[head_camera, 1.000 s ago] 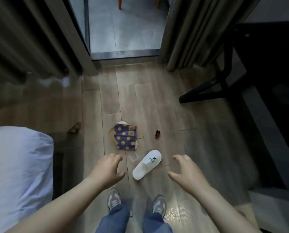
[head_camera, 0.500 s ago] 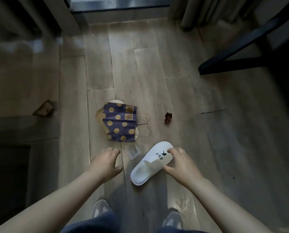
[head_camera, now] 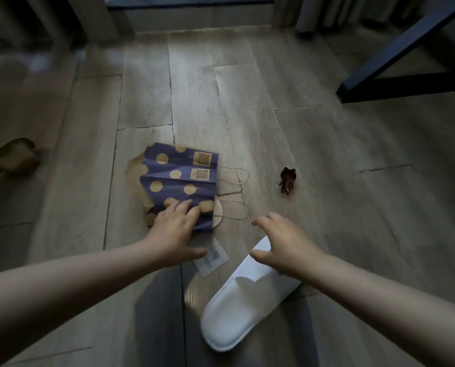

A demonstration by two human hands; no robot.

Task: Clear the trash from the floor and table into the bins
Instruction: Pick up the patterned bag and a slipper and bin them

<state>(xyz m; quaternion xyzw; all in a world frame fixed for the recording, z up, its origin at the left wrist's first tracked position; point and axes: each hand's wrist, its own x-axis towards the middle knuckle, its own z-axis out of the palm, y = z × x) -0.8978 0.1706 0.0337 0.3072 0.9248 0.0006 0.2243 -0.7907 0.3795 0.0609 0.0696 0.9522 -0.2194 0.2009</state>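
A flattened blue paper bag with tan dots point(head_camera: 180, 181) lies on the wooden floor, its string handles to the right. My left hand point(head_camera: 177, 231) rests on the bag's near edge with fingers spread. My right hand point(head_camera: 284, 246) hovers with its fingers apart over the toe end of a white slipper point(head_camera: 241, 305), holding nothing. A small clear wrapper with a printed label point(head_camera: 213, 258) lies between the two hands. A small dark bear figure point(head_camera: 287, 180) lies right of the bag. A crumpled brown scrap point(head_camera: 11, 158) sits at the far left.
A dark table or chair leg point(head_camera: 395, 62) crosses the upper right corner. Curtains point(head_camera: 327, 11) and a door sill point(head_camera: 189, 2) run along the top. Bare floorboards lie beyond the bag.
The view dropped closer to the floor. My left hand moved forward onto the dotted bag. My right hand lifted off the slipper and moved forward past its toe.
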